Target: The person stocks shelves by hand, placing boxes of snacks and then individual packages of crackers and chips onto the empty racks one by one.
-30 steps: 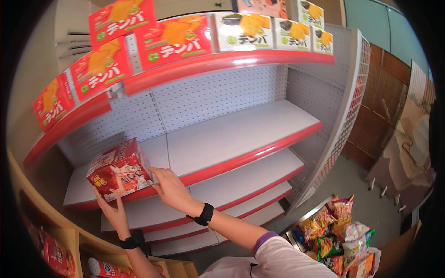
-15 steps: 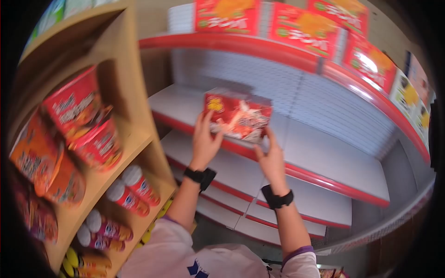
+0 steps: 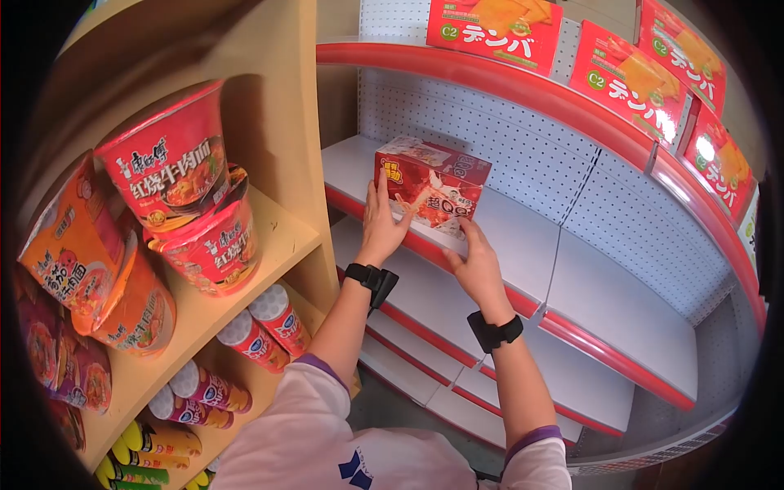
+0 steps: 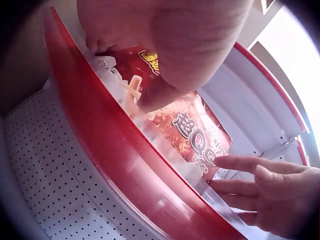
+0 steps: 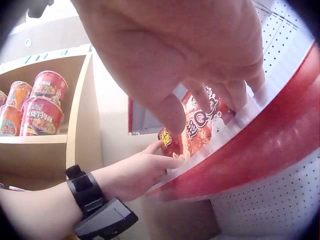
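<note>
Red noodle cups [image 3: 170,167] stacked near right edge of wooden shelf [image 3: 273,241]; orange noodle cups [image 3: 80,237] stacked further left. One level down, red canisters [image 3: 286,327], purple canisters [image 3: 219,390] placed. Red cracker boxes [image 3: 494,33] lined along upper metal shelf's [image 3: 457,67] front edge.

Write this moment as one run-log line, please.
left hand: touches left end of red box | right hand: touches its right end | red box: on white shelf, near front edge | noodle cups: on wooden shelf
</note>
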Tool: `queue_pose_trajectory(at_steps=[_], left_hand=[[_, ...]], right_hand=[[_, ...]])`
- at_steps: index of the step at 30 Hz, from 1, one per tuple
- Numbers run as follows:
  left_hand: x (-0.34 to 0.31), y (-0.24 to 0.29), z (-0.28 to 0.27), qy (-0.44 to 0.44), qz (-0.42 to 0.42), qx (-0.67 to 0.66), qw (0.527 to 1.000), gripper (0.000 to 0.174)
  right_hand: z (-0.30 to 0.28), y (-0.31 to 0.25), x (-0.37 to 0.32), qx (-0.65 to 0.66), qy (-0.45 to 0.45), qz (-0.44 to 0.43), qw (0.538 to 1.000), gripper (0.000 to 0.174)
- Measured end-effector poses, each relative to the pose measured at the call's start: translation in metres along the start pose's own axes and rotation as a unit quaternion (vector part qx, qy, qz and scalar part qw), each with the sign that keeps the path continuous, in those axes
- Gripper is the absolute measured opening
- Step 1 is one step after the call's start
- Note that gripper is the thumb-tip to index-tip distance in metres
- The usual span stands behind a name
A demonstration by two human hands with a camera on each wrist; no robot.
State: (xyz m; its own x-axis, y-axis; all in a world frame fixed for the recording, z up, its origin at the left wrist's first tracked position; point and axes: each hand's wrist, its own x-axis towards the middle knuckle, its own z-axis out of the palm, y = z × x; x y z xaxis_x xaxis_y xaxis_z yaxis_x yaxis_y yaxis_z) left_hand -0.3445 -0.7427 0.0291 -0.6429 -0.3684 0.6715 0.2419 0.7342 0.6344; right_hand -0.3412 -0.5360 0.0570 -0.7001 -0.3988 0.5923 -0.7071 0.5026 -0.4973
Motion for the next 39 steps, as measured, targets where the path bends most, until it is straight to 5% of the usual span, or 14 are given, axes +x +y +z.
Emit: queue_pose_trajectory(at_steps=[7, 12, 14, 19, 24, 34, 37, 39], left_hand=[[0.01, 0.001, 0.018, 0.002, -0.013, 0.08, 0.997, 0.097], [0.019, -0.004, 0.009, 0.018, 0.005, 0.012, 1.0, 0.094], [0.023, -0.014, 0.017, 0.055, -0.027, -0.021, 0.998, 0.092], [0.027, -0.022, 0.018, 0.053, -0.049, -0.021, 0.997, 0.089], [0.024, -0.015, 0.017, 0.023, -0.046, -0.037, 0.998, 0.083], [0.023, -0.024, 0.038, 0.034, -0.064, -0.084, 0.994, 0.075], [0.017, -0.012, 0.057, 0.057, -0.012, -0.03, 0.998, 0.072], [0.007, -0.005, 0.096, 0.09, 0.042, -0.014, 0.995, 0.071]], right_hand=[[0.007, 0.013, 0.003, 0.033, 0.033, 0.012, 0.999, 0.048], [0.001, 0.01, 0.015, 0.091, 0.011, 0.025, 0.995, 0.05], [0.0, 0.027, 0.026, 0.041, 0.095, 0.053, 0.993, 0.056], [-0.001, 0.031, 0.035, 0.128, -0.027, 0.144, 0.981, 0.07], [-0.001, 0.017, 0.016, 0.05, 0.001, 0.142, 0.989, 0.072], [0.002, 0.013, -0.015, 0.111, 0.065, 0.111, 0.986, 0.068], [-0.006, 0.031, -0.026, 0.046, 0.096, 0.023, 0.994, 0.066], [-0.03, 0.044, -0.043, 0.026, 0.111, 0.042, 0.993, 0.064]])
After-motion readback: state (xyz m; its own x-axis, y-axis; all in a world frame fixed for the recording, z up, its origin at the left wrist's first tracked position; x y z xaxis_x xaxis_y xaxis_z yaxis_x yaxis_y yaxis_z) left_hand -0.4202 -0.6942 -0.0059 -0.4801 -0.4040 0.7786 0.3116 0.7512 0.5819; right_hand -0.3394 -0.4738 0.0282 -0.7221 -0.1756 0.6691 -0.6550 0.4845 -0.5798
